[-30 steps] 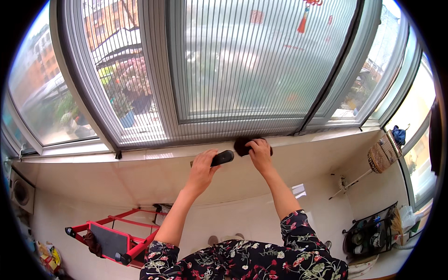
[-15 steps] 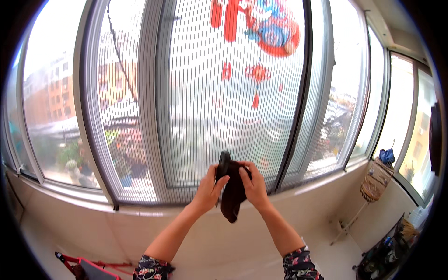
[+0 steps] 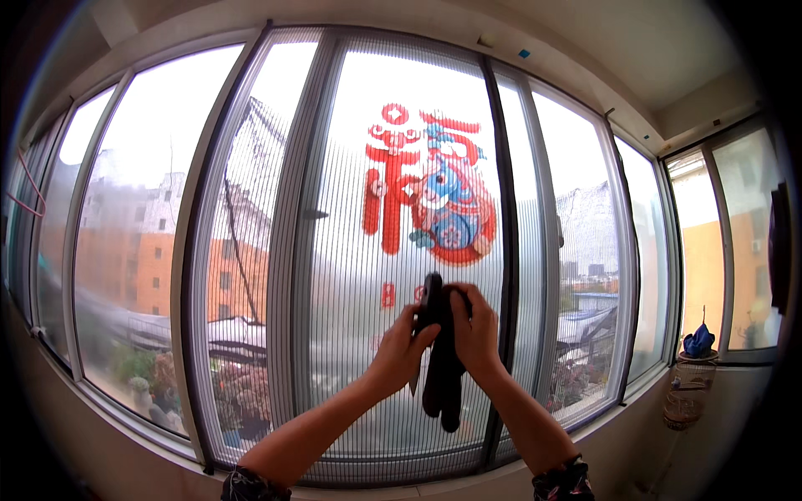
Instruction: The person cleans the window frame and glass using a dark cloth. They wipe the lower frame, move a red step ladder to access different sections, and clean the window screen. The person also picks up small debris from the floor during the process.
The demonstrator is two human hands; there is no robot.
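My left hand (image 3: pixel 399 351) is closed around a slim black handle-like thing (image 3: pixel 432 292) with a rounded top. A thin pointed end sticks out below that hand; I cannot make out its kind. Pressed close beside it, my right hand (image 3: pixel 476 330) grips a dark, limp cloth (image 3: pixel 444 380). Two rounded ends of the cloth hang down, much like socks. Both hands are held up at chest height before the window, nearly touching each other. The fingertips behind the cloth are hidden.
Ahead stands a wide sliding window with a pleated screen (image 3: pixel 359 417) and a red and blue decoration (image 3: pixel 451 209) on it. A ledge runs below. At the right, a blue bundle (image 3: pixel 698 341) rests on top of a wicker basket (image 3: pixel 689 392) on a stand.
The view has tilted up, showing more of the window and less floor. Both hands remain on the same things; the cloth has turned and now shows two hanging ends.
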